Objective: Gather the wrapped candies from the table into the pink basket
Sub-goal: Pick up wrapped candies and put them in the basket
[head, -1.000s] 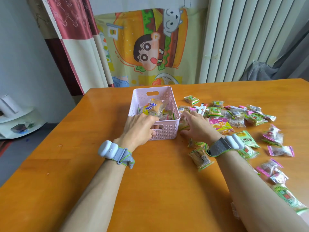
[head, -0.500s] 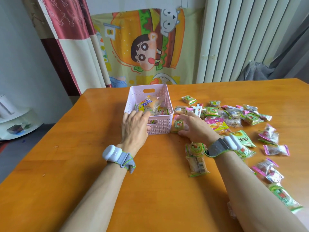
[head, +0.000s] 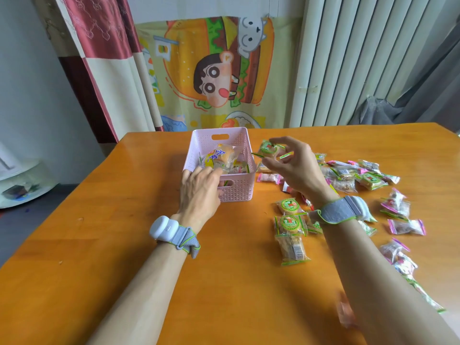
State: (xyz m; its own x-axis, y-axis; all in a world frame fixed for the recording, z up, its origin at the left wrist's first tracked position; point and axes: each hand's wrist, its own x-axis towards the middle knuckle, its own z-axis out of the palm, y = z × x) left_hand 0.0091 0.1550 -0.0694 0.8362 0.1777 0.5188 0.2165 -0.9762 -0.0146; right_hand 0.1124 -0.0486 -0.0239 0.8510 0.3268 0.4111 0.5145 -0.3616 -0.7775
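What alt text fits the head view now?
A person's right hand pinches a green-wrapped candy in the air just right of a pink basket that holds a few wrapped snacks, while the left hand holds the basket's near rim. More wrapped candies lie scattered on the wooden table to its right.

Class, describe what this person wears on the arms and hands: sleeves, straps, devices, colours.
No sleeves or gloves. Behind the left hand, a grey fabric wrist strap edged bright green carries a rounded white device. The right hand has a matching strap and device.
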